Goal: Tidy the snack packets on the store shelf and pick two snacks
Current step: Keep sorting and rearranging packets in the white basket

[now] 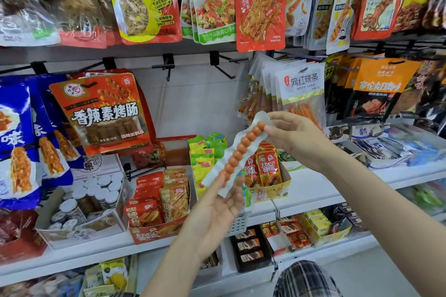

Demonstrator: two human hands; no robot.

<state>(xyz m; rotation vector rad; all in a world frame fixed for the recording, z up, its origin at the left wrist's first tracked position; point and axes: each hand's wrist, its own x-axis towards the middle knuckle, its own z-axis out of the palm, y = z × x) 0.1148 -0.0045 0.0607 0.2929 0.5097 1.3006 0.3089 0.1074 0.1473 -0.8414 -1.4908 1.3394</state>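
A long clear-white packet with a row of orange sausage balls [237,153] is held slantwise in front of the shelf. My right hand [296,137] pinches its upper end between thumb and fingers. My left hand [217,212] supports its lower end, fingers lying along the packet's back. Behind it hang snack packets: a red grilled-sausage packet [103,113] at left and white spicy-strip packets [299,94] at right.
Two bare black hooks [169,67] [224,65] jut out above the held packet. On the white shelf [313,190] stand boxes of red sachets [154,202], green-yellow sachets [205,159] and small jars [94,198]. More packets hang on the top row.
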